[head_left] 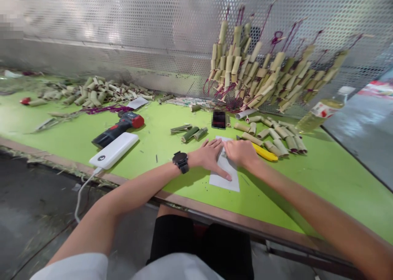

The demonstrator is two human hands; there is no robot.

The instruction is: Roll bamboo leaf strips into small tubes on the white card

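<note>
A white sheet of paper (225, 179) lies on the green table in front of me. Flat on its left side rests my left hand (210, 156), fingers stretched forward and thumb spread across the sheet. My right hand (240, 152) is closed, its fingertips pressed at the paper's upper part beside the left fingers. What it grips, if anything, is hidden. A yellow-handled tool (265, 152) with a dark tip lies just beyond the right hand, which partly covers it. Short bamboo pieces (190, 134) sit past my left hand, near a small dark-screened device (219, 119).
A cordless drill (118, 128) and a white power bank (114, 151) with a cable lie left. Bamboo pieces are heaped at the back left (95, 91). Strung bamboo bundles (254, 71) lean on the perforated metal wall; more pieces (276, 134) and an oil bottle (321, 112) stand right.
</note>
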